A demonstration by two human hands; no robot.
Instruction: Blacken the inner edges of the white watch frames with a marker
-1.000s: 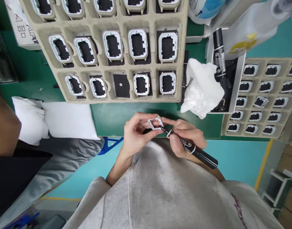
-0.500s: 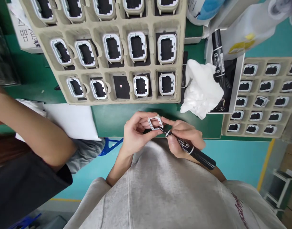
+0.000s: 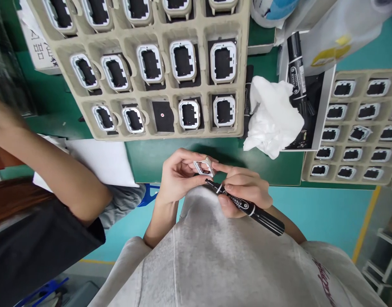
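Between the thumb and fingers of my left hand (image 3: 175, 177) is a small white watch case frame (image 3: 209, 163), tilted on its side just over the table's front edge. My right hand (image 3: 247, 187) grips a black marker pen (image 3: 256, 215); its dark tip points at the frame's lower edge, and whether it touches is too small to tell. My right index finger rests against the frame's right side. Ahead of my hands lies a beige compartment tray (image 3: 125, 97) of similar frames, with one front pocket (image 3: 163, 116) showing only a black pad and a small dot.
Crumpled white tissue (image 3: 272, 117) lies right of the tray, beside an open box (image 3: 322, 115) holding another marker (image 3: 297, 68). A translucent bottle (image 3: 346, 34) stands behind. A second tray of frames (image 3: 358, 168) is at right. Another person's arm (image 3: 55, 162) reaches in at left, over white paper (image 3: 100, 160).
The frame has been turned to a steeper tilt in my left hand. The marker tip has drawn slightly down and left, out of the frame's opening. The other person's forearm has shifted.
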